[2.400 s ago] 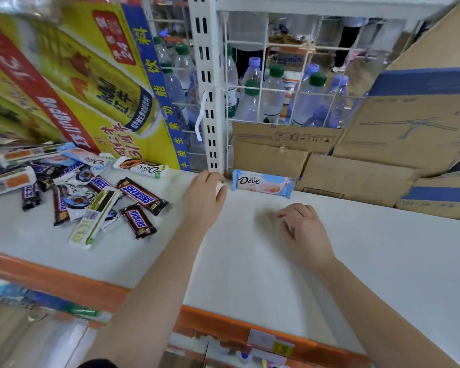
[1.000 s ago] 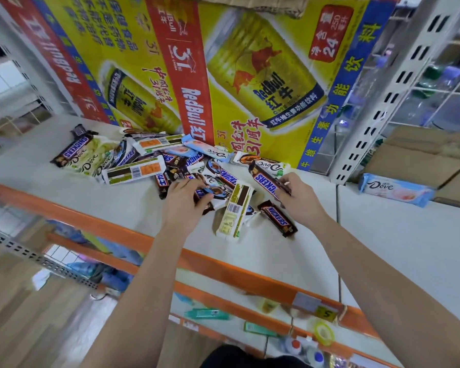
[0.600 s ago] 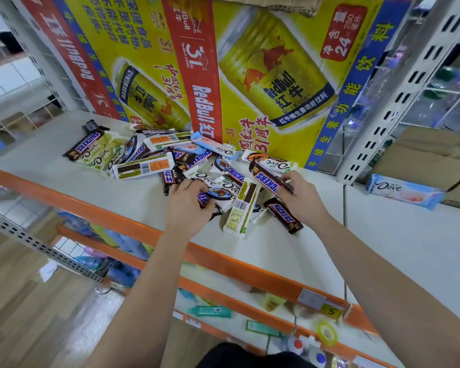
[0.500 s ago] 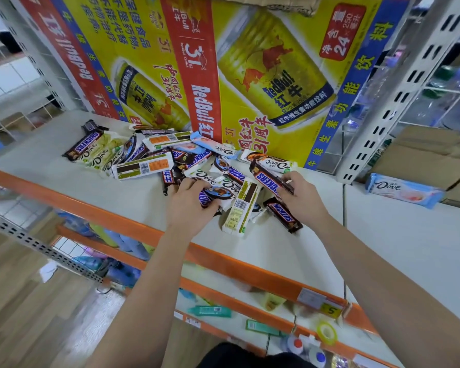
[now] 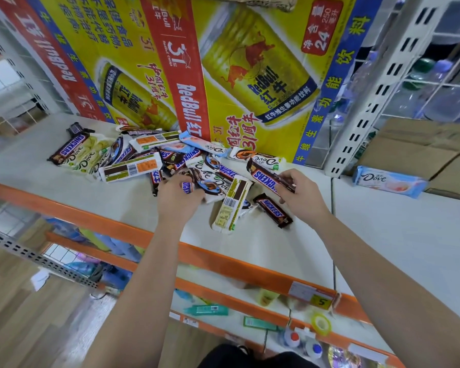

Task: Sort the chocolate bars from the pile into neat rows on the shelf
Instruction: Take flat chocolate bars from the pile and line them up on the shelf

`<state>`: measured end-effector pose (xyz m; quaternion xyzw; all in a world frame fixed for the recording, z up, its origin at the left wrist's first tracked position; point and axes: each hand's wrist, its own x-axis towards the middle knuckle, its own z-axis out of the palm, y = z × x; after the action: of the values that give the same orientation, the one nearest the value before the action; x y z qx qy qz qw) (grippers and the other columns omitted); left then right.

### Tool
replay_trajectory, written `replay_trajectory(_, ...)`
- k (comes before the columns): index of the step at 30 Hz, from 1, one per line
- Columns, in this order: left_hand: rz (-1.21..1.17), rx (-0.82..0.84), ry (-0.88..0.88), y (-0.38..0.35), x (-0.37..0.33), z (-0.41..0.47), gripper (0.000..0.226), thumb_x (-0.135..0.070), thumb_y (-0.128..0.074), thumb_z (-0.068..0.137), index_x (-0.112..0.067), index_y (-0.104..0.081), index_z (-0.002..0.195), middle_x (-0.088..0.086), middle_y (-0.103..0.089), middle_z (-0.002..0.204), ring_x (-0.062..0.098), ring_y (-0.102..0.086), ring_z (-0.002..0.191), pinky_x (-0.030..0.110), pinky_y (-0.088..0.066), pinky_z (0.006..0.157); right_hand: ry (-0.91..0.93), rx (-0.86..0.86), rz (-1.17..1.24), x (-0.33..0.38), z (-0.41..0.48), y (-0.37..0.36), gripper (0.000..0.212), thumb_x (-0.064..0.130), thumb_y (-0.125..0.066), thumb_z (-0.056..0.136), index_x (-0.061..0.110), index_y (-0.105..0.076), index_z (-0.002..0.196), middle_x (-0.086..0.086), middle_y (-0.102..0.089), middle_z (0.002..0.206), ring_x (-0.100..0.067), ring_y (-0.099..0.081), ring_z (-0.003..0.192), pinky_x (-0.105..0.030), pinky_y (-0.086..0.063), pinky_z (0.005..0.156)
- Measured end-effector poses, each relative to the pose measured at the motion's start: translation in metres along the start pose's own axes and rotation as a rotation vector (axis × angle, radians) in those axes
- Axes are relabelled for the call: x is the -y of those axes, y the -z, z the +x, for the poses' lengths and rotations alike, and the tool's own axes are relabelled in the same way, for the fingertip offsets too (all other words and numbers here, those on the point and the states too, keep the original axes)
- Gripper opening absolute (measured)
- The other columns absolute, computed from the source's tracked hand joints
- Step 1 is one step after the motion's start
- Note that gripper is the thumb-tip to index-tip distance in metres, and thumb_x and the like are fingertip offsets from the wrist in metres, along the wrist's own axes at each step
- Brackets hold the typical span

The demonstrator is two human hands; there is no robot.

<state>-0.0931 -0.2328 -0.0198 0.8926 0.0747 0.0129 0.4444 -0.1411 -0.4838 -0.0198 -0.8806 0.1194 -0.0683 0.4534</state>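
A pile of chocolate bars, Snickers and Dove wrappers mixed, lies on the white shelf at the left. My right hand grips a brown Snickers bar at the pile's right edge, lifted slightly. My left hand grips a white Dove bar in the middle of the pile. Another Snickers bar and a face-down white bar lie loose between my hands. One pale blue Dove bar lies alone on the shelf's right section, against the back.
A yellow Red Bull carton stands behind the pile. A white perforated upright divides the shelf sections. Brown cardboard boxes sit at the back right. The shelf has an orange front edge, with lower shelves of small goods beneath.
My view turned from the right section to the pile. My left hand moved into the pile and closed on a Dove bar; my right hand took hold of a Snickers bar.
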Motion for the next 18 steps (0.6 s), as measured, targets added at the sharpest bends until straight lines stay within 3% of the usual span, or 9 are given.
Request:
replay_trajectory(3, -0.186, -0.084, -0.041, -0.001, -0.013, -0.009, 0.024, -0.022, -0.058, 0.085, -0.019, -0.060, 0.108, 0.001, -0.061, 0.104, 0.020, -0.055, 0.091, 0.026, -0.043, 0.069, -0.019, -0.039, 0.194, -0.004, -0.003, 0.012, 0.019, 0.010, -0.056, 0.091, 0.025, -0.056, 0.102, -0.002, -0.067, 0.092, -0.015, -0.064, 0.056, -0.024, -0.049, 0.056)
replay_trajectory(5, -0.363, -0.071, -0.096, -0.006, -0.031, -0.019, 0.017, -0.016, -0.052, 0.090, -0.022, -0.061, 0.104, -0.005, -0.060, 0.095, 0.012, -0.054, 0.078, 0.014, -0.041, 0.061, -0.011, -0.060, 0.260, -0.008, -0.005, 0.023, 0.017, 0.006, -0.056, 0.091, 0.021, -0.060, 0.096, -0.005, -0.066, 0.091, -0.012, -0.064, 0.055, -0.020, -0.050, 0.054)
replay_trajectory(6, -0.427, -0.041, -0.119, -0.010, -0.041, -0.022, 0.019, -0.014, -0.050, 0.090, -0.023, -0.062, 0.103, -0.006, -0.061, 0.095, 0.009, -0.055, 0.078, 0.013, -0.042, 0.064, -0.008, -0.063, 0.287, -0.011, -0.007, 0.029, 0.015, 0.004, -0.059, 0.089, 0.017, -0.063, 0.093, -0.006, -0.066, 0.091, -0.010, -0.064, 0.055, -0.018, -0.050, 0.055)
replay_trajectory(9, -0.520, 0.119, -0.124, -0.032, -0.068, -0.026, 0.027, -0.010, -0.049, 0.087, -0.023, -0.067, 0.102, -0.003, -0.066, 0.101, 0.014, -0.060, 0.089, 0.028, -0.046, 0.078, -0.040, -0.041, 0.362, -0.021, -0.014, 0.051, 0.024, 0.001, -0.075, 0.075, 0.014, -0.066, 0.093, -0.003, -0.067, 0.092, -0.006, -0.062, 0.064, -0.016, -0.051, 0.063)
replay_trajectory(13, -0.564, 0.360, -0.157, -0.070, -0.099, -0.038, 0.032, -0.004, -0.059, 0.074, -0.024, -0.065, 0.099, 0.010, -0.067, 0.105, 0.023, -0.061, 0.088, 0.027, -0.046, 0.068, -0.078, -0.028, 0.421, -0.046, -0.027, 0.088, 0.043, -0.012, -0.072, 0.069, 0.018, -0.060, 0.098, -0.003, -0.066, 0.095, -0.013, -0.061, 0.074, -0.020, -0.050, 0.072)
replay_trajectory(16, -0.517, 0.460, -0.210, -0.102, -0.120, -0.053, 0.041, 0.000, -0.070, 0.068, -0.031, -0.060, 0.093, 0.013, -0.065, 0.108, 0.025, -0.065, 0.086, 0.026, -0.051, 0.060, -0.125, -0.149, 0.441, -0.068, -0.043, 0.122, 0.032, -0.011, -0.063, 0.076, 0.013, -0.059, 0.096, -0.009, -0.067, 0.084, -0.017, -0.064, 0.064, -0.024, -0.050, 0.063)
replay_trajectory(18, -0.505, 0.497, -0.221, -0.126, -0.137, -0.069, 0.042, 0.001, -0.074, 0.068, -0.031, -0.061, 0.093, 0.013, -0.066, 0.107, 0.027, -0.068, 0.089, 0.036, -0.058, 0.067, -0.163, -0.233, 0.497, -0.086, -0.058, 0.149, 0.014, 0.001, -0.059, 0.084, 0.007, -0.058, 0.097, -0.015, -0.065, 0.076, -0.024, -0.064, 0.056, -0.025, -0.049, 0.053)
